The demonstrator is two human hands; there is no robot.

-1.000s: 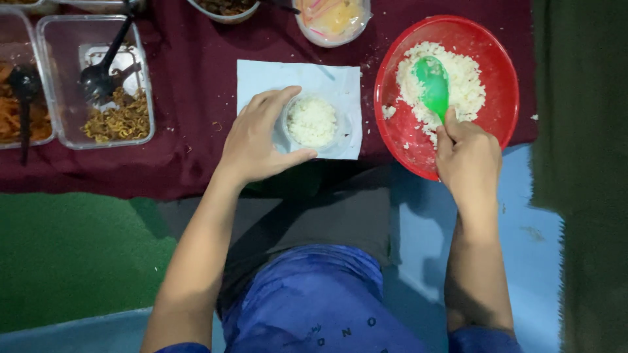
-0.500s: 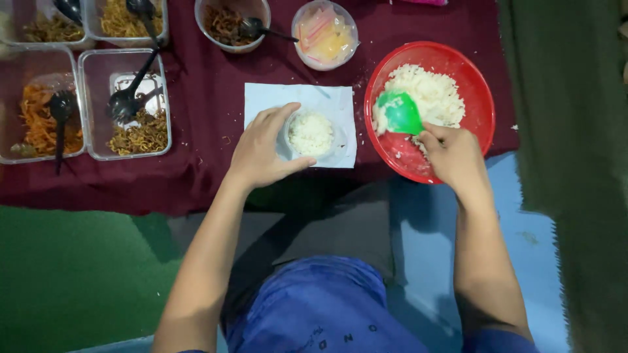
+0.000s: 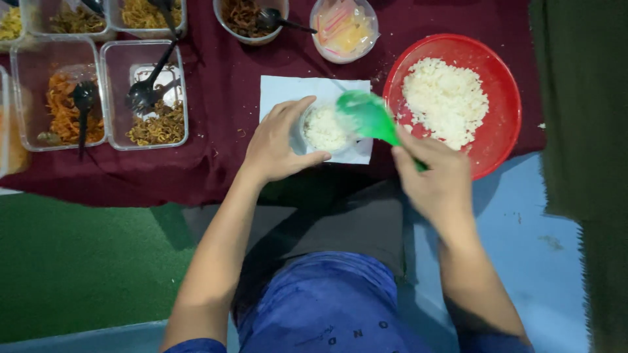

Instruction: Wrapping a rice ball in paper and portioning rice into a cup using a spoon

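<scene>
My left hand (image 3: 278, 140) wraps around a small clear cup (image 3: 324, 129) filled with white rice, which stands on a white paper sheet (image 3: 294, 91). My right hand (image 3: 435, 180) grips the handle of a green rice paddle (image 3: 367, 116), whose blade hovers at the cup's right rim. Right of the paper sits a red bowl (image 3: 504, 91) holding a mound of white rice (image 3: 445, 101).
A dark red cloth (image 3: 216, 157) covers the table. Clear tubs of noodles and orange shreds with black spoons (image 3: 147, 88) stand at left. A bowl of dark food (image 3: 252, 16) and a tub of pink and yellow sachets (image 3: 343, 29) sit at the back. Green floor lies below left.
My right hand has carried the green paddle from the red bowl leftward to the cup. My left hand has stayed around the cup.
</scene>
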